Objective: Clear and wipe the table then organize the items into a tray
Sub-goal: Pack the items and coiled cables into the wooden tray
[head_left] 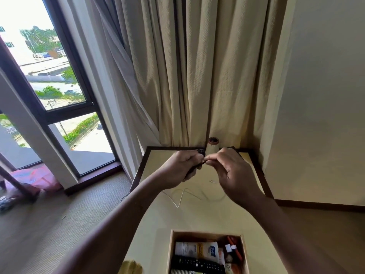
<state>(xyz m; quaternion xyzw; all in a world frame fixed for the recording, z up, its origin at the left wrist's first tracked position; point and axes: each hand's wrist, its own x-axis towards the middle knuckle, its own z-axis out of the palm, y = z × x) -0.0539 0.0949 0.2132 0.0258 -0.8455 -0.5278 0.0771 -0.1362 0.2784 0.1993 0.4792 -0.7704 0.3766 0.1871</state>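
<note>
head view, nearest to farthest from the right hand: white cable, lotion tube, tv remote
1. white cable, on the table just below the right hand
2. lotion tube, tray's far part
3. tv remote, tray, closer to the person

The left hand [182,167] grips a small dark item [198,165] above the table [199,218]; the right hand [236,175] pinches its thin end.
</note>
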